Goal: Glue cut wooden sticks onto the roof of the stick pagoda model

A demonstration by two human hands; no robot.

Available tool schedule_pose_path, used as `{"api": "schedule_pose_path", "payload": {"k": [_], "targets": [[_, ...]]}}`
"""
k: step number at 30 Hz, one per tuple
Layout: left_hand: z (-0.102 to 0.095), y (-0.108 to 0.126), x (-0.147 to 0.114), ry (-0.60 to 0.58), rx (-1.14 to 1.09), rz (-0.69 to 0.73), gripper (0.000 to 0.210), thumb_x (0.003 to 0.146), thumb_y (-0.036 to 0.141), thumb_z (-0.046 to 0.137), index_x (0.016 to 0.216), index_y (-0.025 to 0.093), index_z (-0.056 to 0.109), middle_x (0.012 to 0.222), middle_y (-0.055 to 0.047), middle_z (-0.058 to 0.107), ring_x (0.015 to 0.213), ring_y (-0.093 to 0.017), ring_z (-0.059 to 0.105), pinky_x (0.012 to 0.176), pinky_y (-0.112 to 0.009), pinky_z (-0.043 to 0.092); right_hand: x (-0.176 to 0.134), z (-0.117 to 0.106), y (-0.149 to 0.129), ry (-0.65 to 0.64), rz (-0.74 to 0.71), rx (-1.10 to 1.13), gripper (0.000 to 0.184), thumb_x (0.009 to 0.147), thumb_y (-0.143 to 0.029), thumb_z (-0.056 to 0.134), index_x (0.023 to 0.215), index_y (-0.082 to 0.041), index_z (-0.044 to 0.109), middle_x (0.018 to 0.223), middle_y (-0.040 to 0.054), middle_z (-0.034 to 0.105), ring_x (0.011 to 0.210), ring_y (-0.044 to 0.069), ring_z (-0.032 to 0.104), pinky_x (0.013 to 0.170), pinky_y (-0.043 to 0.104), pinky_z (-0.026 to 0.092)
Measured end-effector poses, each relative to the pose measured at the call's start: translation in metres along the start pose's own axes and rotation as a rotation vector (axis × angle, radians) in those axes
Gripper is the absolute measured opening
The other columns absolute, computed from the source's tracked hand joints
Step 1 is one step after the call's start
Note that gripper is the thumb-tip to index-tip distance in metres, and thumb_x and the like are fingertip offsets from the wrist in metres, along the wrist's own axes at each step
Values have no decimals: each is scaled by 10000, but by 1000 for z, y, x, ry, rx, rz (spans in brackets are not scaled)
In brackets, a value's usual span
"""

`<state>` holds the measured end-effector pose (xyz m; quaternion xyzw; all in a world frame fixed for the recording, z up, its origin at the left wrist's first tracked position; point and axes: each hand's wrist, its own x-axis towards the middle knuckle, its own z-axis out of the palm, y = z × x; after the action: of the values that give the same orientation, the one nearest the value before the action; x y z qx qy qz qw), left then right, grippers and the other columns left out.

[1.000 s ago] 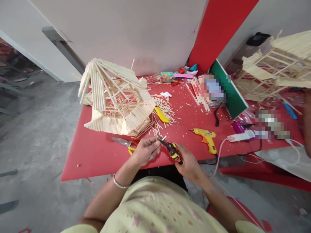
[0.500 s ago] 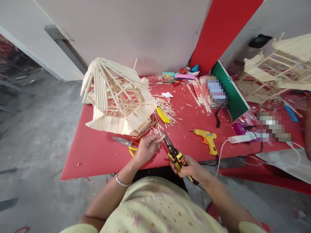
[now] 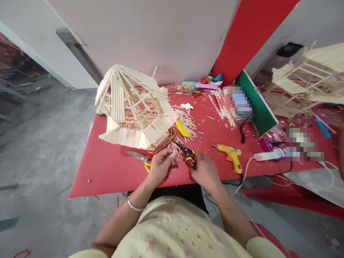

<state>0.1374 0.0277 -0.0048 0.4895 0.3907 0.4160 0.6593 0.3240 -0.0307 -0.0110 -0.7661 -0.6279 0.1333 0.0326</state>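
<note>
My left hand (image 3: 162, 165) is closed in a pinch on a short piece of wooden stick (image 3: 173, 159), above the front of the red table (image 3: 113, 175). To its right, my right hand (image 3: 205, 170) has its fingers curled at the handles of black-bladed shears (image 3: 189, 156) with yellow, red and black grips. The shears lie low over the tabletop, tips toward the loose stick pieces (image 3: 188, 120). Just behind my left hand is a house model (image 3: 137, 114) of pale wooden sticks. Scissors (image 3: 137, 155) with yellow handles lie beside my left hand, partly hidden by it.
A yellow glue gun (image 3: 229, 156) lies right of my right hand, its cord near the table edge. A yellow object (image 3: 182, 129) rests among the scraps. Stick bundles (image 3: 221, 104), a can (image 3: 188, 86) and a green board (image 3: 256, 104) stand farther back. Another stick model (image 3: 303, 82) is at right.
My right hand has moved forward with the shears, bringing them down near the tabletop. My left hand still pinches a piece of stick, now held more upright. The view has shifted slightly.
</note>
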Motion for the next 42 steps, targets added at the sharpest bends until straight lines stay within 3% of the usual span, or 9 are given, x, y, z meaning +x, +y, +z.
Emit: {"api": "schedule_pose_path", "payload": {"k": [8,12,15,17,23,28,32,37,42], "targets": [[2,-2,-2,12,-74,-112,319,865,472,643,869,154,618,739,-30,665,559,-124,623,511,-255,541,4,1,-1,171,-20,-56,713,782,-355,641,1422,-121,433,1172,216,577,1110,368,509,918,495,401],[-8,6,-13,43,-48,-93,304,849,450,669,875,150,629,737,-42,680,591,-149,656,522,-266,558,3,-7,-19,273,-211,123,488,879,-371,566,1326,-177,536,1284,157,564,1202,322,483,1027,483,358],[-30,8,-25,115,20,-58,271,853,416,676,913,152,657,774,-47,698,611,-141,660,543,-247,559,-1,-3,-52,136,-470,250,303,956,-306,462,1201,-211,612,1153,96,642,1071,229,568,966,364,424],[-47,8,-35,168,38,-36,260,853,404,678,929,155,668,784,-41,695,598,-133,650,537,-247,560,-1,5,-79,23,-575,197,274,960,-292,459,1159,-207,627,1101,98,656,1015,228,585,908,350,452],[-88,8,-61,310,19,36,226,875,379,660,892,154,673,744,-29,660,597,-133,638,515,-248,539,13,25,-140,-34,-544,-122,338,935,-172,455,1248,-211,577,957,133,642,900,244,598,770,344,479],[-114,8,-80,395,-14,36,245,876,397,658,897,154,660,729,-30,664,579,-136,641,503,-247,518,13,29,-137,-80,-548,-96,510,921,-275,527,1416,-192,440,1027,160,642,924,278,631,771,370,494],[-134,2,-90,429,-7,35,286,872,432,652,898,147,663,701,-32,656,559,-133,635,488,-238,499,3,30,-123,-141,-567,113,563,939,-442,516,1454,-248,394,1140,140,642,1043,298,627,858,417,503],[-147,-2,-91,419,93,50,290,882,431,635,846,146,669,665,-33,649,532,-117,600,488,-225,483,-6,20,-128,-237,-606,403,718,877,-469,615,1489,-239,318,1151,104,623,1013,247,615,887,392,506],[-150,-1,-89,369,201,121,230,923,359,586,862,156,677,659,-27,645,562,-123,603,535,-232,504,-7,8,-141,-177,-597,223,646,877,-533,595,1444,-271,427,1087,91,621,1002,266,615,846,397,497]]}}
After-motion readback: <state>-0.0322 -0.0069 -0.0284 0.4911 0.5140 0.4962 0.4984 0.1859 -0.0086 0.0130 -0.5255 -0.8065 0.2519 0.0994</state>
